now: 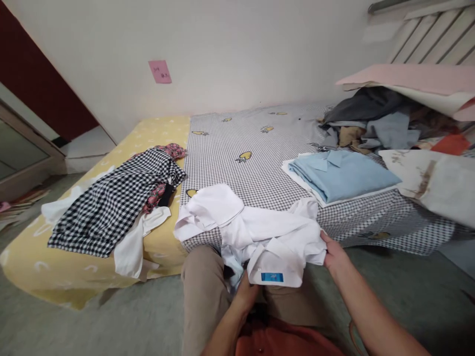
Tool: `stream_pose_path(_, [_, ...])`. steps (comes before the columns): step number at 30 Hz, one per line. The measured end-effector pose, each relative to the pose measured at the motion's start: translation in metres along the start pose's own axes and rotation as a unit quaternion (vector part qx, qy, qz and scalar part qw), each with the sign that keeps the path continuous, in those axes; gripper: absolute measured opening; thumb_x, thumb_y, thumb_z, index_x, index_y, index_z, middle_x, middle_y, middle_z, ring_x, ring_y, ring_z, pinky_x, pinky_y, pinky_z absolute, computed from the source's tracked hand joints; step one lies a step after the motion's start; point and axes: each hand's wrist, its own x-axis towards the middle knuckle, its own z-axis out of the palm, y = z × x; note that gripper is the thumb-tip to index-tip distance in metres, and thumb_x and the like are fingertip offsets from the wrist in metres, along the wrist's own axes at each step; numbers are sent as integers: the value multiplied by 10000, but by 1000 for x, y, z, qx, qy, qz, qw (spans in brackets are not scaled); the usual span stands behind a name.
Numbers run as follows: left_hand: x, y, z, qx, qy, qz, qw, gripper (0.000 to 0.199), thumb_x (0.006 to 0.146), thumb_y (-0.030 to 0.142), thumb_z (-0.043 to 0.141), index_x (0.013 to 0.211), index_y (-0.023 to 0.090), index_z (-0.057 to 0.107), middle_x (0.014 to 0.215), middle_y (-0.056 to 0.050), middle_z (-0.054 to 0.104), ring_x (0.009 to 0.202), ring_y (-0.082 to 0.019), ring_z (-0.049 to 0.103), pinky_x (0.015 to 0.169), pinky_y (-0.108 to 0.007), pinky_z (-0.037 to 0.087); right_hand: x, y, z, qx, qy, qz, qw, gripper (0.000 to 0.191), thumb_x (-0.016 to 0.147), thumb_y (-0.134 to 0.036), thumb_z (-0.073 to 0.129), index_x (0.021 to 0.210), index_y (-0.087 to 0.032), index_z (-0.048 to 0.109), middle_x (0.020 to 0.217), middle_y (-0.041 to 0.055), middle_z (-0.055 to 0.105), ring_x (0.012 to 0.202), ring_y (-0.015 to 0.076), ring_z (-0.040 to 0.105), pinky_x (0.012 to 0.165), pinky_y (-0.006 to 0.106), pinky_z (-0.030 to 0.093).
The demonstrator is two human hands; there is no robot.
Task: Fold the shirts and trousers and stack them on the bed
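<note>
A white shirt (270,227) lies partly on the bed's front edge and partly over my knees. Its collar is turned towards me, with a blue label (272,277) inside. My right hand (333,253) pinches the shirt's right edge between thumb and fingers. At the near side, my left hand (248,292) grips the cloth just below the collar, its fingertips hidden by the fabric. A strip of pale bluish cloth (233,269) hangs beside that hand. One white sleeve spreads left across the checked sheet (230,158).
Black-and-white checked clothing (122,198) lies over white garments on the yellow sheet (163,133) at left. A folded light blue shirt (341,173) rests on white cloth to the right. Behind it are heaped clothes (374,113), a pale pillow-like piece (441,183) and a radiator (438,37).
</note>
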Motion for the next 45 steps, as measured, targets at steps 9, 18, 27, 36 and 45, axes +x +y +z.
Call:
stream_pose_path(9, [-9,12,-32,-26,63,20,997,423,792,628,610,837,209,651,622,31,540,581,-145,477,560,-266,394,-33,-4,-70,-196,200,-96,955,456,650,-258,717,1096,-261,620,978,36,712,948,231,698,893,405,575])
stream_pose_path(18, [-19,31,-22,-96,70,-6,993,749,722,802,646,1154,192,608,974,-85,652,850,-213,616,647,-294,517,-96,26,-16,-481,-349,-247,766,1025,711,-525,813,1582,-271,334,1648,154,325,1494,354,351,1201,548,333])
stream_pose_path(27, [-21,36,-21,-76,55,23,995,478,755,610,712,1005,207,657,636,63,484,516,-103,412,467,-220,346,-109,62,23,-568,-146,-421,692,769,781,-329,714,1496,-261,441,1327,144,596,1210,349,585,1029,555,486])
stream_pose_path(36, [-64,69,-24,101,-5,206,973,232,890,243,538,842,232,765,800,-55,697,756,-187,609,706,-290,478,-131,59,34,-605,-261,-514,550,785,813,-141,625,1546,-332,418,1276,119,638,1148,308,616,932,463,508])
stream_pose_path(45, [-80,49,-22,141,-132,255,948,261,880,205,511,971,232,754,806,-60,691,749,-179,609,690,-284,438,-111,11,85,-152,-88,-174,969,335,759,-437,740,1018,-225,736,987,40,776,1023,265,704,863,402,606])
